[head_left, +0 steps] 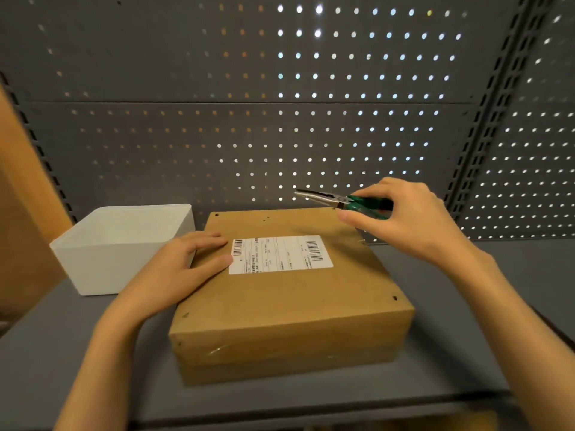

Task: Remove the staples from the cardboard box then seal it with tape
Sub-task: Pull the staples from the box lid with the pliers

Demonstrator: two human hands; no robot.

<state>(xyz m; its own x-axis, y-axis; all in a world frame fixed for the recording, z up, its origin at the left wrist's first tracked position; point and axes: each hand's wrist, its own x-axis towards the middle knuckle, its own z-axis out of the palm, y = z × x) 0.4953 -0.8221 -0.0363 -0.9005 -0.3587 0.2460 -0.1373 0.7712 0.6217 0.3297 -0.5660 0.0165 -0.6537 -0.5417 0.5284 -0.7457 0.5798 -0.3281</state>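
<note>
With the cardboard box lying just right of the white bin, the left hand should press flat on its lid while the right hand, gripping green-handled needle-nose pliers, lowers the tips onto a staple.

Matt cardboard box, shiny metal pliers

back wall: grey pegboard, light shining through its holes | right: slotted upright | below: grey shelf | lighting: dim, warm
</note>
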